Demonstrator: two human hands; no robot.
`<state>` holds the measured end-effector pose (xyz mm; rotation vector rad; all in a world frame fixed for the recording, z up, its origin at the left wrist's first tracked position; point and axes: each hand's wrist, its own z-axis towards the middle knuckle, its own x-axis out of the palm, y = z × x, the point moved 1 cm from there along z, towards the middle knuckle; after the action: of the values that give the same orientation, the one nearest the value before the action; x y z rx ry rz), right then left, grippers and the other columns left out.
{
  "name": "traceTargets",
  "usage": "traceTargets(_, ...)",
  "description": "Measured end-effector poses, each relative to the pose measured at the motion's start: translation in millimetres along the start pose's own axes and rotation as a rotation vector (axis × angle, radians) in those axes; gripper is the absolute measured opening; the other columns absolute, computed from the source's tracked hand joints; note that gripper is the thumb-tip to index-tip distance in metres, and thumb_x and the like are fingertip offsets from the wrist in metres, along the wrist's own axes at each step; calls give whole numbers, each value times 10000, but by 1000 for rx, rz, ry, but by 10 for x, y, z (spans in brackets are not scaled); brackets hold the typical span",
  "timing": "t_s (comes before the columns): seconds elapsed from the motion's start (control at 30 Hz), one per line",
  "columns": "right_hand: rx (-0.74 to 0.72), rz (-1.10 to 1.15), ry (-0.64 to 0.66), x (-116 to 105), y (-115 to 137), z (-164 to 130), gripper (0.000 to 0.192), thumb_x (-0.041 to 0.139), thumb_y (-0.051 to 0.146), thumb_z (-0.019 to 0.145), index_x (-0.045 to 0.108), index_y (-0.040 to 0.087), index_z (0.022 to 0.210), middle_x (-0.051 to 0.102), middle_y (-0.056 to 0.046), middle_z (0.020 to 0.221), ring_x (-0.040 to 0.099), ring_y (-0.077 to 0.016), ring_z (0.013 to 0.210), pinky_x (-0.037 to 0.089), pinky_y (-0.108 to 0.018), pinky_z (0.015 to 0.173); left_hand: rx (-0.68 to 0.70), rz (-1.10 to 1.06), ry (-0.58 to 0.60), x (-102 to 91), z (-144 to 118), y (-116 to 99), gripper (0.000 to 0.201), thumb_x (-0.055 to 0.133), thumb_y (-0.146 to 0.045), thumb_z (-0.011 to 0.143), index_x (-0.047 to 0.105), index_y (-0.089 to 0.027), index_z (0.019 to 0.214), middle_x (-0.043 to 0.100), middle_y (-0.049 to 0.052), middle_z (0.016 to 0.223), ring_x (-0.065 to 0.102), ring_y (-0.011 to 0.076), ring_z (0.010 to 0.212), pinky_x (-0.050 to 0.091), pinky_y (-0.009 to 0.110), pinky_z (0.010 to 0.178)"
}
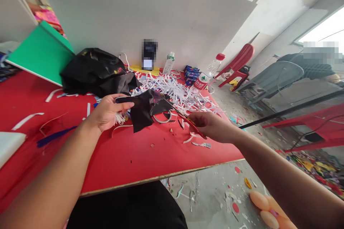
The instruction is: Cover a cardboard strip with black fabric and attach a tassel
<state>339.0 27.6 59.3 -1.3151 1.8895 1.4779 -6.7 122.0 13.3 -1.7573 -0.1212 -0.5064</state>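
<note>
My left hand (110,112) pinches the left end of a piece of black fabric (142,112) between thumb and fingers, above the red table (126,164). The fabric hangs down and spreads to the right. In my right hand (202,123) is a pair of scissors (185,118) with red handles, my fingers closed round them. Its metal blades point up and left, at the fabric's right part; whether they are cutting into it I cannot tell. Behind lies a larger heap of shiny black fabric (94,71). White strips (174,91) are piled just beyond the held piece.
At the back stand a red-capped plastic bottle (202,78), a smaller white bottle (169,62) and a stack of blue packets (190,75). A green board (43,55) leans at the left. Right of the table are red chairs (303,127) and a seated person (309,66).
</note>
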Motion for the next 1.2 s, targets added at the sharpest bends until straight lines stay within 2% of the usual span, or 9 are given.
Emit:
traceTargets(0.17, -58, 572, 127, 114, 141, -126, 540, 873, 610, 772, 590, 211, 1000, 543, 27, 819, 502, -116, 647, 452, -264, 572, 78, -89, -47, -18, -30, -58, 422, 1043, -207, 531, 715, -161, 792, 721, -45, 690, 623, 61, 578, 538, 176, 589)
traceTargets(0.27, -141, 638, 261, 233, 250, -188, 685, 784, 784, 805, 645, 214, 1160, 572, -10, 916, 536, -137, 723, 505, -302, 678, 68, -80, -12, -26, -52, -72, 460, 1048, -219, 510, 717, -169, 826, 784, -5, 803, 715, 120, 665, 606, 227, 654)
traceTargets(0.37, -154, 643, 297, 328, 322, -206, 766, 729, 869, 791, 665, 214, 1182, 552, -14, 920, 505, -148, 756, 476, -307, 690, 20, -13, 52, -43, -81, -108, 445, 1055, -199, 477, 686, -154, 721, 727, -4, 676, 660, 116, 538, 547, 213, 517)
traceTargets(0.47, -144, 637, 345, 393, 356, -183, 799, 737, 883, 769, 663, 199, 1175, 535, -3, 899, 471, -143, 748, 422, -294, 660, -8, 108, 122, -54, -117, -160, 405, 1052, -218, 476, 718, -149, 695, 662, -20, 598, 566, 78, 456, 450, 177, 431)
traceTargets(0.6, -196, 669, 402, 458, 365, -145, 856, 737, 890, 762, 639, 167, 1210, 500, 25, 864, 415, -125, 716, 344, -280, 635, -90, 264, 227, -61, -160, -195, 363, 1037, -226, 493, 778, -166, 739, 684, -3, 621, 573, 88, 486, 459, 183, 464)
traceTargets(0.77, -184, 573, 395, 461, 361, -114, 805, 771, 869, 750, 638, 170, 1126, 523, 21, 856, 446, -148, 758, 371, -289, 668, -126, 455, 393, -113, -171, -172, 278, 968, -315, 600, 732, -170, 622, 550, -24, 505, 446, 67, 449, 348, 182, 446)
traceTargets(0.9, -177, 402, 388, 370, 346, -93, 751, 797, 826, 760, 641, 167, 1084, 512, 23, 857, 429, -158, 770, 375, -298, 687, -93, 623, 431, -181, -157, -126, 238, 932, -353, 633, 768, -191, 692, 605, -9, 586, 493, 96, 510, 358, 196, 488)
traceTargets(1.0, -162, 335, 394, 334, 335, -82, 684, 844, 751, 762, 658, 172, 1073, 496, 25, 858, 415, -162, 780, 367, -293, 687, -95, 678, 493, -197, -138, -97, 244, 908, -385, 676, 762, -190, 697, 624, -6, 637, 520, 107, 548, 379, 202, 516)
traceTargets(1.2, -54, 406, 390, 426, 308, -56, 638, 850, 735, 755, 657, 174, 991, 432, 37, 816, 358, -150, 749, 310, -296, 653, -140, 635, 587, -184, -109, -86, 260, 877, -372, 731, 721, -165, 730, 583, -19, 601, 470, 88, 503, 316, 193, 468)
